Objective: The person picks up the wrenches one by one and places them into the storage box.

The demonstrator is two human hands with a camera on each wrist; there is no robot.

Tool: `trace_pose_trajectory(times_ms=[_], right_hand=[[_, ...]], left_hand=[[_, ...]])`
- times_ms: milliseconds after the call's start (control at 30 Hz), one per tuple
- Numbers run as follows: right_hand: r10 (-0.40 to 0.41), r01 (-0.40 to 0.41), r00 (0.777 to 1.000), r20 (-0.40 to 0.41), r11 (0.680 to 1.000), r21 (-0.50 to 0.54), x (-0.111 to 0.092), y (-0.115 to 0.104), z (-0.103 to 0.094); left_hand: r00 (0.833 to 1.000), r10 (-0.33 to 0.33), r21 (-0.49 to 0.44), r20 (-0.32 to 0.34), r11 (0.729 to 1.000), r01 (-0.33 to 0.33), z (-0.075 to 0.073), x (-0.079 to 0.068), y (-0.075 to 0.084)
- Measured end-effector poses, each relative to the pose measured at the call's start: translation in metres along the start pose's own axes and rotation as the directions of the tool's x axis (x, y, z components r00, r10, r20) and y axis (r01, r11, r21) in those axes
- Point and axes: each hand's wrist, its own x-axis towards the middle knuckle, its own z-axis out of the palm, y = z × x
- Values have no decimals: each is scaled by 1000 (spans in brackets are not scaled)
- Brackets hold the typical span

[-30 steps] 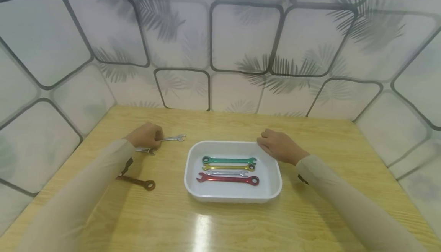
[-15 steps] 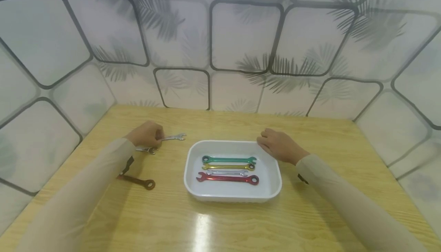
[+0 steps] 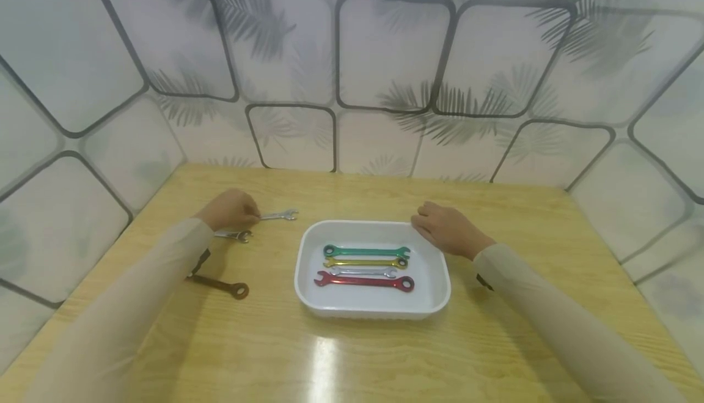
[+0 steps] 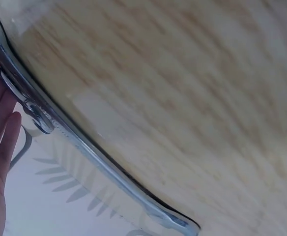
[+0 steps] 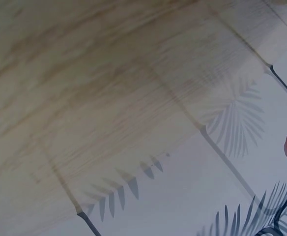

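In the head view my left hand (image 3: 231,208) pinches the near end of a silver wrench (image 3: 280,215), whose open jaw end points right. The left wrist view shows its fingers (image 4: 6,128) at a silver wrench, with a longer silver wrench (image 4: 99,152) crossing closer to the camera. A second silver wrench (image 3: 236,236) lies partly hidden below that hand. My right hand (image 3: 448,230), fingers curled, holds the back right corner of a white tray (image 3: 374,314). Inside, roughly parallel, lie a green wrench (image 3: 365,252), a gold wrench (image 3: 365,263), a small silver wrench (image 3: 363,272) and a red wrench (image 3: 363,281).
A brown wrench (image 3: 222,285) lies left of the tray, its far end behind the left sleeve (image 3: 159,280). The wooden table (image 3: 385,360) meets a patterned wall (image 3: 385,54) at the back and on both sides.
My left hand's fingertips have shifted up slightly, and more of the silver wrench's shaft shows. The head view has tilted a little. My right hand and the tray stay in place.
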Motion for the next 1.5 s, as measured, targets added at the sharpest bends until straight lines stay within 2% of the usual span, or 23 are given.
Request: trace_pose_trajectory(times_ms=[167,367,633,767,867,1000,1167,1300,1500], right_hand=[[-7,7,1000,-7,1000,2,0,1,0],[-24,24,1000,-14,1000,-4,1,4,6],[-7,7,1000,1,1000,11,1,2,5],[-6,6,1000,6,1000,8,1,2,5],[-3,3,1000,9,1000,6,1,2,4],[-4,4,1000,0,1000,-1,0,2,4],[-16,16,1000,-20,1000,-8,-1,2,3],[-19,19,1000,-23,1000,-9,-1,2,3],[-25,25,999,-28,1000,-8,-1,3,4]], left_hand=[[1000,3,19,17,1000,-4,2,3,-4],[992,-68,-96,102,992,77,2,1,-2],[987,-99,-115,126,987,113,8,0,-6],[980,-142,-175,141,970,166,6,0,-2],[980,-158,-200,116,963,179,2,0,3],[989,-139,-150,46,978,145,-1,2,6],[995,-99,-127,-2,987,98,-1,6,6],[997,-66,-116,-29,991,62,-3,7,7],[997,-74,-126,-31,990,69,-3,8,8]])
